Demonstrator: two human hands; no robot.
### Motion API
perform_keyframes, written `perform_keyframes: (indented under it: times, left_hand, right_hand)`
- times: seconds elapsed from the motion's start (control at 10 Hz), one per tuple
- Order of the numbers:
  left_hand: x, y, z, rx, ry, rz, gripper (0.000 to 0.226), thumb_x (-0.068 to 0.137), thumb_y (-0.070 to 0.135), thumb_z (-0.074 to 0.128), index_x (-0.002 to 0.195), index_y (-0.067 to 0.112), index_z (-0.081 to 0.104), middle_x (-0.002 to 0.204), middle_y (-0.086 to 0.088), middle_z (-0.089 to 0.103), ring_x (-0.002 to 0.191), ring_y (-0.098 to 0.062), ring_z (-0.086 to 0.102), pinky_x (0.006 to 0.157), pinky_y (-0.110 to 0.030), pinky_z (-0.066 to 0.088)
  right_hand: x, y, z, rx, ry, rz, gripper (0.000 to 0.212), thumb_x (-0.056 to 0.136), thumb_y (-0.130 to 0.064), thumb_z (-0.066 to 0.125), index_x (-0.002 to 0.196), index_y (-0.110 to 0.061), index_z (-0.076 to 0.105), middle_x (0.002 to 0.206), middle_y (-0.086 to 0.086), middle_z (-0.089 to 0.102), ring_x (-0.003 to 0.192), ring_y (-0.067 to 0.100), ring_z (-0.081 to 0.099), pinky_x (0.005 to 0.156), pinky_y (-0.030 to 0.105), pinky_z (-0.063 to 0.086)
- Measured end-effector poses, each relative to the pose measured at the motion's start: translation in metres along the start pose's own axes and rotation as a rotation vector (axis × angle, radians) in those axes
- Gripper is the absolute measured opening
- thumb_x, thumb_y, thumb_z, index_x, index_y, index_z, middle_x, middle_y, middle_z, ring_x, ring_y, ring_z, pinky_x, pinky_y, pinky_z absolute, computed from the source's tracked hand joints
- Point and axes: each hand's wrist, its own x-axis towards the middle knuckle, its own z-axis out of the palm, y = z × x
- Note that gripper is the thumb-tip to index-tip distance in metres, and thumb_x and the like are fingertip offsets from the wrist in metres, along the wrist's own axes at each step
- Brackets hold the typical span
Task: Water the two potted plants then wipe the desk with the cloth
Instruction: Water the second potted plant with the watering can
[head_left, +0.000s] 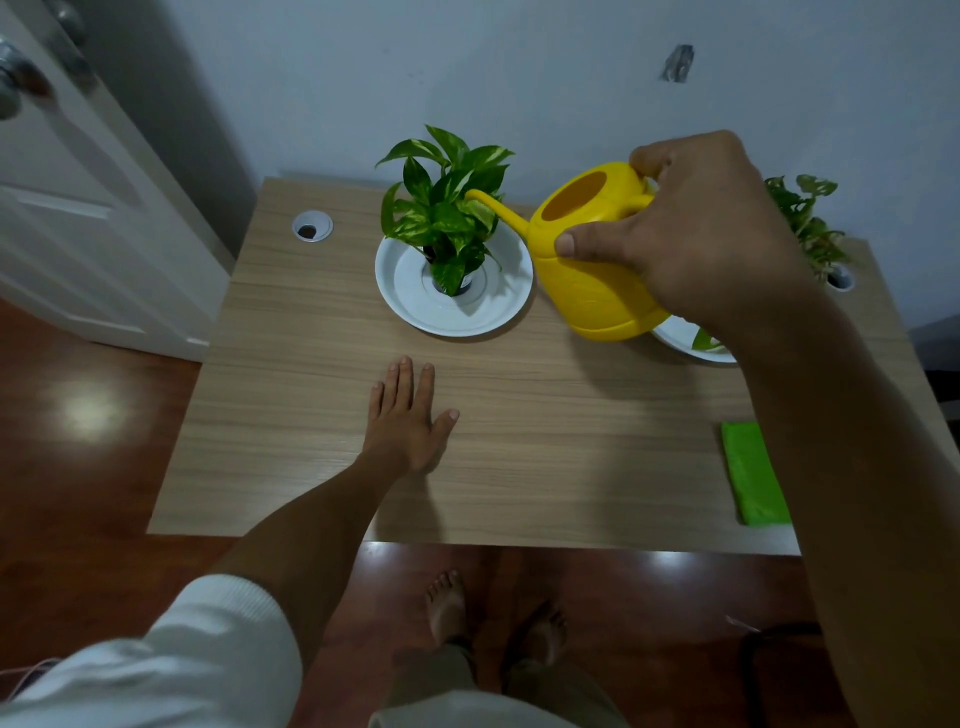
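Right hand (696, 234) clamped on yellow watering can (592, 265) — spout among left plant (447, 208) leaves, pot in white saucer (410, 296) | left hand (408, 415) flat, fingers apart, on desk (311, 415) | second plant (805, 218) behind arm | green cloth (753, 473) at right edge | I read no labels

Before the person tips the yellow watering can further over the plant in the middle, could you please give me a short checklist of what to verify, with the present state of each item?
1. Right hand grips the watering can firmly: ok, fingers wrap its handle and the thumb presses its body.
2. Spout tip is over the middle plant: ok, it reaches into the leaves.
3. White saucer sits under the pot to catch overflow: ok.
4. Left hand is out of the pouring path: ok, flat on the desk in front of the saucer.
5. Green cloth is away from the water: ok, near the desk's right front edge.
6. Water in the can: cannot tell.
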Motion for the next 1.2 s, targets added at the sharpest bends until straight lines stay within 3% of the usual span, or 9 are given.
perform_keyframes:
  times: [0.5, 0.8, 1.0, 1.1, 1.2]
  left_hand:
    - [-0.0004, 0.0005, 0.0007, -0.006, 0.011, -0.004, 0.083, 0.102, 0.070, 0.019, 0.166, 0.028, -0.011, 0.172, -0.008, -0.023, 0.158, -0.022, -0.026, 0.128, -0.046, -0.015]
    - [-0.0010, 0.0008, 0.0001, -0.010, 0.005, -0.005, 0.083, 0.102, 0.070, 0.020, 0.166, 0.028, -0.011, 0.172, -0.008, -0.023, 0.159, -0.022, -0.026, 0.128, -0.047, -0.014]
    - [-0.0007, 0.0000, 0.0009, -0.004, 0.014, 0.008, 0.083, 0.102, 0.070, 0.018, 0.166, 0.027, -0.012, 0.172, -0.009, -0.023, 0.158, -0.023, -0.027, 0.128, -0.047, -0.014]
    - [-0.0006, -0.0007, 0.0011, 0.001, 0.009, 0.006, 0.083, 0.101, 0.071, 0.017, 0.166, 0.027, -0.013, 0.172, -0.009, -0.025, 0.157, -0.022, -0.028, 0.128, -0.046, -0.015]
    - [-0.0004, -0.0005, 0.0013, -0.003, 0.004, -0.002, 0.083, 0.101, 0.071, 0.018, 0.166, 0.028, -0.013, 0.172, -0.008, -0.025, 0.158, -0.022, -0.028, 0.128, -0.046, -0.015]
  right_hand:
    - [0.0073, -0.0022, 0.0018, 0.015, 0.060, 0.001, 0.081, 0.067, -0.054, 0.088, 0.124, -0.002, 0.062, 0.126, 0.017, 0.063, 0.112, 0.032, 0.061, 0.088, 0.043, 0.049]
    - [-0.0011, -0.0042, 0.0041, 0.005, -0.037, -0.009, 0.083, 0.065, -0.052, 0.090, 0.128, -0.005, 0.063, 0.129, 0.017, 0.064, 0.118, 0.031, 0.060, 0.098, 0.046, 0.050]
    - [0.0009, 0.0032, 0.0004, -0.049, -0.043, 0.011, 0.074, 0.064, -0.052, 0.090, 0.114, -0.003, 0.067, 0.111, 0.019, 0.067, 0.103, 0.032, 0.064, 0.085, 0.045, 0.053]
    - [0.0016, 0.0022, -0.0007, -0.063, -0.013, 0.012, 0.083, 0.064, -0.051, 0.091, 0.125, -0.003, 0.063, 0.125, 0.019, 0.065, 0.112, 0.033, 0.062, 0.092, 0.045, 0.051]
    - [0.0030, 0.0013, -0.0005, -0.059, -0.013, 0.015, 0.085, 0.063, -0.052, 0.091, 0.128, -0.006, 0.061, 0.129, 0.017, 0.063, 0.114, 0.031, 0.060, 0.089, 0.040, 0.048]
